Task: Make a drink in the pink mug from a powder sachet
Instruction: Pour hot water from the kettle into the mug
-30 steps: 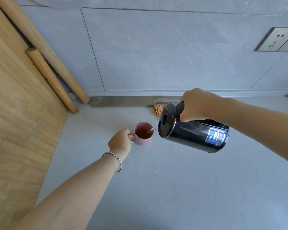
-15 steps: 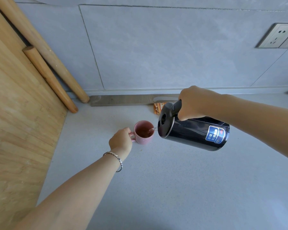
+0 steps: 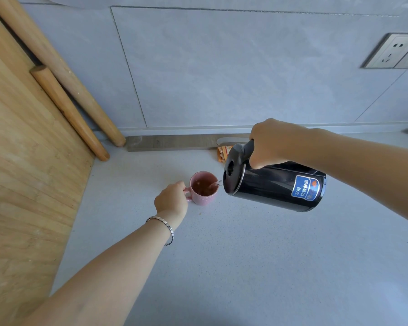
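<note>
Little has moved: one kettle [image 3: 273,184] in right fingers [image 3: 260,158], one pink mug [image 3: 203,188] in left fingers [image 3: 178,188].

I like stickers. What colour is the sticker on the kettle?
Blue, with white writing, on the black kettle; sticker shows in the head view.

The pink mug [image 3: 203,189] stands upright on the pale surface [image 3: 245,255], handle to the left, part-filled with reddish-brown drink. A black kettle [image 3: 273,184] is tipped almost sideways just beside it, spout over the rim, a thin stream of water [image 3: 216,184] falling in.
</note>
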`<state>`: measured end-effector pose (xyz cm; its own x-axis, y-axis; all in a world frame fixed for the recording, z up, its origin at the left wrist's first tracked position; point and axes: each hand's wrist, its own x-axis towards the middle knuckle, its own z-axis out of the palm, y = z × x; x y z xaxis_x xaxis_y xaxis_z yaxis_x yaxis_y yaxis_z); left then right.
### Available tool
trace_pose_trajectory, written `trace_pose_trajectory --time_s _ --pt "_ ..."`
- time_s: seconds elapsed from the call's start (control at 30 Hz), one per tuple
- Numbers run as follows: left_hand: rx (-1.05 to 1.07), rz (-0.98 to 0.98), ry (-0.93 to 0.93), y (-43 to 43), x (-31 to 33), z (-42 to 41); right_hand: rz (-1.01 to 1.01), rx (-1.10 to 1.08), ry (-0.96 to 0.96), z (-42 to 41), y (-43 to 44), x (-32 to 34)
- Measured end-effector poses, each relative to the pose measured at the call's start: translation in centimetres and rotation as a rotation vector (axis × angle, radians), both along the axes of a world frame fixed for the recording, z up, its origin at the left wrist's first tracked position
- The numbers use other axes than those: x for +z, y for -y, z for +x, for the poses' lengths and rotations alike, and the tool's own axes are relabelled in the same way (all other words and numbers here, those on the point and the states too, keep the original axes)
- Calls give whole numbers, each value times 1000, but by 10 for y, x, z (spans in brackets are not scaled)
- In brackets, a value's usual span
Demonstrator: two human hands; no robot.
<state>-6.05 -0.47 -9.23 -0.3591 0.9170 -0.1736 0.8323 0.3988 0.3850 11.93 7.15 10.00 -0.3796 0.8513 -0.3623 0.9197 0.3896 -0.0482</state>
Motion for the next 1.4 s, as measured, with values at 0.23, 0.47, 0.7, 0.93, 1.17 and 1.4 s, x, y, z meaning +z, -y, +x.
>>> trace_pose_trajectory --time_s 0.23,0.47,0.7,0.93,1.17,1.4 --pt "-16 -2 -16 -1 -2 0 6 16 7 -1 -2 1" --pt "-3 4 -11 -1 -3 0 -7 3 18 -4 -3 3" --pt "2 3 9 -2 -4 0 -5 -3 18 -6 -5 4" --pt "-4 -8 -3 -2 -4 0 -9 -11 19 -8 -5 2" --pt "-20 -14 -8 -2 -3 0 -1 -24 -10 -5 -3 0" --pt "-38 -51 -25 -2 3 -1 -52 -207 -249 30 11 -36"
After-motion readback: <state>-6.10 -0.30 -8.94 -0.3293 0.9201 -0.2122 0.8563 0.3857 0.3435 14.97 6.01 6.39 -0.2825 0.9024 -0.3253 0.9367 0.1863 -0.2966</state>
